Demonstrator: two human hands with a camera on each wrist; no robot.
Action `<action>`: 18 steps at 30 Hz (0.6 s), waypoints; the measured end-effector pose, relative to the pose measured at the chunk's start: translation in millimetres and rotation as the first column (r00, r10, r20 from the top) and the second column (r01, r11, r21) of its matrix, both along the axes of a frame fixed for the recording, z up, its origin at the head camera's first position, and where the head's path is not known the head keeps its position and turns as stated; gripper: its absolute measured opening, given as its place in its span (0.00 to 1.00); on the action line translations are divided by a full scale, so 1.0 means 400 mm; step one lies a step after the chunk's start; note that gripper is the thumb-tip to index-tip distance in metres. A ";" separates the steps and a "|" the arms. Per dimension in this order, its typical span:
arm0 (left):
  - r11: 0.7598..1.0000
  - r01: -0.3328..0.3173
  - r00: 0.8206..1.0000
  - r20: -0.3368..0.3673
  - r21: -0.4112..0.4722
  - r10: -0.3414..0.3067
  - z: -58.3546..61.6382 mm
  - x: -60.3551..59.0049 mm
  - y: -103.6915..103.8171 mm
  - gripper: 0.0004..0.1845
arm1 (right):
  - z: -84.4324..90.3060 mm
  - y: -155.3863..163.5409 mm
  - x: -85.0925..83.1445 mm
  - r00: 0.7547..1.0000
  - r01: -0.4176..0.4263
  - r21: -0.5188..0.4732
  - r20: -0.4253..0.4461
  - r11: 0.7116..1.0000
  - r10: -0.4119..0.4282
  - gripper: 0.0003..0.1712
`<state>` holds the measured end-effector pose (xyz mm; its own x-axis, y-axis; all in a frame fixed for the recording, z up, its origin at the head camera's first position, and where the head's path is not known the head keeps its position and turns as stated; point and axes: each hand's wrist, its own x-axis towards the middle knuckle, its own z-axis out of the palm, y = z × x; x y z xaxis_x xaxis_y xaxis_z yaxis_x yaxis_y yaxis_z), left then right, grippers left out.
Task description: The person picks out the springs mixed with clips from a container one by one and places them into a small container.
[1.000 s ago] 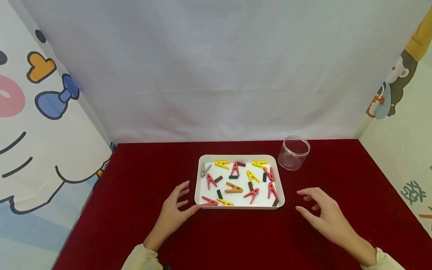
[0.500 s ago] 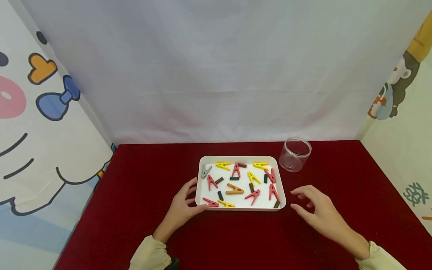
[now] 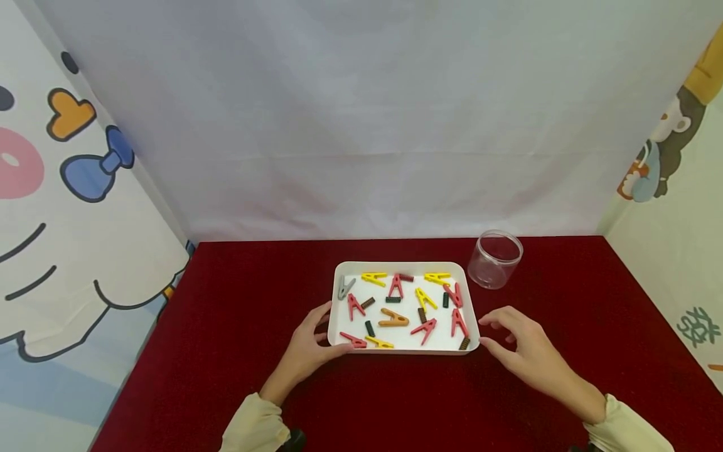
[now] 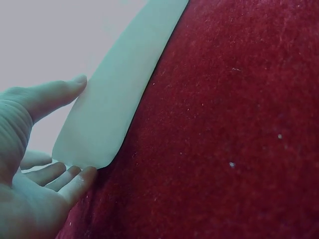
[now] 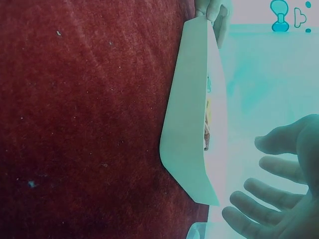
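Observation:
A white tray (image 3: 401, 265) lies in the middle of the red table and holds several small clips in red, yellow, orange (image 3: 392, 318) and grey (image 3: 344, 287), plus some dark springs. My left hand (image 3: 321, 334) is at the tray's front left corner. In the left wrist view its thumb (image 4: 55, 92) lies along the tray wall (image 4: 119, 99) and its fingers touch the corner. My right hand (image 3: 505, 336) hovers with spread fingers beside the front right corner. The right wrist view shows a gap between that hand (image 5: 294, 209) and the tray (image 5: 187, 124).
A clear empty plastic jar (image 3: 496, 258) stands just behind the tray's right rear corner. The red cloth table (image 3: 237, 301) is walled by a white backdrop and cartoon-printed sheets on both sides.
Both hands moved inward to the tray. The left hand came up against the front left corner. The right hand slid left to the front right corner.

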<state>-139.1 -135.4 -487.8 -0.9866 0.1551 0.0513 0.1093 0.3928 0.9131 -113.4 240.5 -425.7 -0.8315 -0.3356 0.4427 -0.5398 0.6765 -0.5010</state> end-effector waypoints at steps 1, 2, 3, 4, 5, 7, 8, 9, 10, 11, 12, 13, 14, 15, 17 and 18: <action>1.000 0.001 1.000 0.001 0.002 -0.001 -0.001 0.000 0.000 0.49 | -0.002 -0.001 -0.003 1.000 -0.002 0.002 0.000 1.000 0.002 0.15; 1.000 0.002 1.000 0.005 0.003 -0.002 -0.002 -0.001 0.001 0.49 | -0.004 -0.002 -0.005 1.000 -0.005 0.004 -0.002 1.000 0.005 0.15; 1.000 0.003 1.000 0.010 0.003 -0.003 -0.003 -0.001 0.001 0.49 | -0.006 -0.003 -0.008 1.000 -0.009 0.005 -0.003 1.000 0.009 0.15; 1.000 0.004 1.000 0.012 0.007 -0.004 -0.004 -0.002 0.002 0.49 | -0.007 -0.004 -0.010 1.000 -0.013 0.007 -0.005 1.000 0.013 0.14; 1.000 0.004 1.000 0.017 0.010 -0.004 -0.005 -0.001 0.002 0.50 | -0.008 -0.005 -0.012 1.000 -0.018 0.010 -0.005 1.000 0.018 0.14; 1.000 0.003 1.000 0.025 0.026 -0.004 -0.007 0.000 0.003 0.50 | -0.010 -0.007 -0.017 1.000 -0.024 0.017 -0.002 1.000 0.024 0.14; 0.999 0.003 1.000 0.027 0.032 -0.004 -0.007 0.000 0.003 0.50 | -0.010 -0.008 -0.019 1.000 -0.027 0.022 0.001 0.999 0.027 0.14; 0.999 0.003 1.000 0.028 0.036 -0.004 -0.008 0.001 0.004 0.50 | -0.010 -0.010 -0.021 1.000 -0.029 0.027 0.007 0.999 0.029 0.14; 0.999 0.004 1.000 0.029 0.041 -0.005 -0.008 0.001 0.004 0.51 | -0.010 -0.011 -0.023 0.999 -0.030 0.034 0.011 0.999 0.030 0.14; 0.999 0.004 1.000 0.029 0.040 -0.006 -0.008 0.002 0.004 0.51 | -0.010 -0.013 -0.025 0.999 -0.033 0.038 0.018 0.999 0.032 0.13; 0.999 0.006 1.000 0.027 0.039 -0.008 -0.008 0.002 0.004 0.51 | -0.010 -0.014 -0.027 0.999 -0.035 0.043 0.024 0.998 0.034 0.13; 0.999 0.010 1.000 0.023 0.033 -0.010 -0.007 0.001 0.004 0.52 | -0.011 -0.016 -0.029 0.999 -0.039 0.049 0.027 0.998 0.038 0.13; 1.000 0.013 1.000 0.019 0.026 -0.013 -0.007 0.000 0.003 0.52 | -0.012 -0.018 -0.032 0.999 -0.043 0.055 0.029 0.998 0.041 0.13; 1.000 0.015 1.000 0.016 0.017 -0.015 -0.007 -0.001 0.003 0.52 | -0.014 -0.019 -0.034 0.999 -0.046 0.061 0.029 0.997 0.045 0.13; 1.000 0.020 1.000 0.008 0.010 -0.020 -0.006 -0.001 0.002 0.52 | -0.018 -0.022 -0.039 0.998 -0.054 0.073 0.026 0.996 0.052 0.13; 1.000 0.021 1.000 0.003 0.011 -0.021 -0.006 -0.001 0.002 0.52 | -0.020 -0.023 -0.042 0.998 -0.060 0.079 0.023 0.995 0.059 0.13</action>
<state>-139.5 -134.8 -490.3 -0.9832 0.1756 0.0500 0.1146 0.3806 0.9176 -130.1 231.2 -433.5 -0.8176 -0.4182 0.3957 -0.5704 0.6816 -0.4583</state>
